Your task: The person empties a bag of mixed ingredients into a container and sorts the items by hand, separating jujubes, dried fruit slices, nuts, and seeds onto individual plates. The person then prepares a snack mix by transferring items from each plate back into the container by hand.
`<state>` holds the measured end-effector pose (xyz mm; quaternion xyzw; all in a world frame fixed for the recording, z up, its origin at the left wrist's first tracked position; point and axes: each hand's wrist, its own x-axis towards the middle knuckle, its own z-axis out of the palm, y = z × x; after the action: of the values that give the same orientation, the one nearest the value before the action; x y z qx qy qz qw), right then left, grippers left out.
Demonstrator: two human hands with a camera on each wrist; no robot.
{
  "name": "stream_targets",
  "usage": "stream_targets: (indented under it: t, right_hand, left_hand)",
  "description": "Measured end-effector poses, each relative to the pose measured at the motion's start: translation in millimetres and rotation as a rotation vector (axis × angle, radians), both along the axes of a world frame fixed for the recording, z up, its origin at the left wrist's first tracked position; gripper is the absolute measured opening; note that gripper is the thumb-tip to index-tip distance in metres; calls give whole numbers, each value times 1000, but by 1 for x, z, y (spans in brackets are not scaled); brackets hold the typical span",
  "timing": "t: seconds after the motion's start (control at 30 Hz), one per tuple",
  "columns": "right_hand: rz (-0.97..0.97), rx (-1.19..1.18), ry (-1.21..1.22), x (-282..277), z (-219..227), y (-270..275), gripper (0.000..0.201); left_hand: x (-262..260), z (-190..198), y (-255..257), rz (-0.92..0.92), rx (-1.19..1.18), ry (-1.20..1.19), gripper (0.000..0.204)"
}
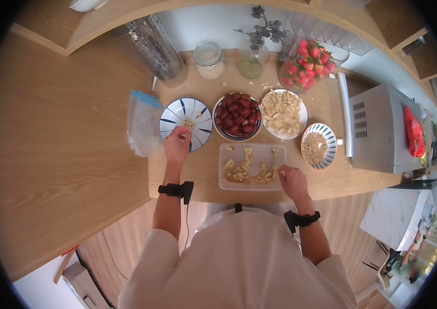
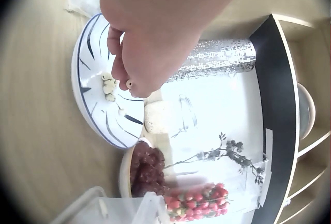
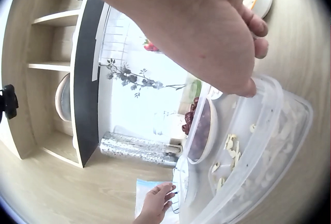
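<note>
In the head view my left hand [image 1: 177, 146] is over the white plate with blue stripes [image 1: 171, 114]. Its thumb and fingertips pinch a small pale round piece with a dark hole [image 2: 129, 84]. A little heap of similar pale pieces [image 2: 108, 85] lies on the plate under the fingertips. My right hand [image 1: 294, 183] is at the right rim of a clear plastic container [image 1: 221, 167], fingers loosely curled and thumb apart from them. Nothing shows between them in the right wrist view. Pale dried pieces [image 1: 249, 154] are scattered inside the container.
Behind the container stand a bowl of red dates [image 1: 238, 116], a plate of pale slices [image 1: 282, 113] and a bowl of small pale grains [image 1: 315, 147]. Farther back are a glass jar [image 1: 209, 61], a vase [image 1: 252, 62] and strawberries [image 1: 308, 64]. Plastic bags [image 1: 144, 126] lie left.
</note>
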<state>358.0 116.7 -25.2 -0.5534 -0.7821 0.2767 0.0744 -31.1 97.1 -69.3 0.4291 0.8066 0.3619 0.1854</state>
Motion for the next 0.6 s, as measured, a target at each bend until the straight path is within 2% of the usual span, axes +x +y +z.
stream_targets:
  t: [0.27, 0.43, 0.5, 0.6]
  right_hand:
    - [-20, -14, -16, -3, -4, 0, 7]
    - [-34, 15, -28, -7, -5, -1, 8]
    - [-39, 24, -4, -6, -11, -2, 10]
    - [-58, 16, 15, -7, -9, -1, 10]
  left_hand:
    - [2, 0, -7, -95, -8, 147, 15]
    - [18, 36, -5, -172, 61, 123, 15]
    - [27, 57, -4, -264, 98, 110, 13]
    - [39, 81, -4, -324, 64, 112, 11]
